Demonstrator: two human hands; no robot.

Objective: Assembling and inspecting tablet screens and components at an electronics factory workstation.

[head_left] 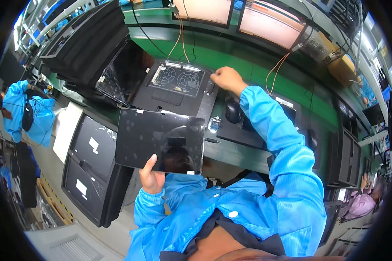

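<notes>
The person's left hand (152, 176) pinches a glossy black rectangular panel (161, 139) by its lower edge, thumb flat on the face and the fingers hidden behind. The panel is held out in front of the body, its small white tabs sitting at twelve and five o'clock along the rim.

Taking the panel as the dial's centre, the right hand (228, 79) is between one and two o'clock — loosely closed, knuckles up, beside the right edge of a matte black flat fixture with two round target patterns (148, 98). Whether its curled fingers grip anything cannot be told.

The fixture lies toward twelve o'clock, the panel's top edge overlapping its near edge in view; contact cannot be judged. At eleven o'clock another shiny black panel (126, 69) and a tall stack of black trays (87, 26) crowd that side. At eight o'clock a black two-compartment tray (111, 191) has its right rim partly behind the panel's corner.

The right side is looser — a slim dark pen (212, 140) just off the panel's edge at three, a black computer mouse (233, 111) at two, and a strip of green bench top (248, 156) running rightward.
</notes>
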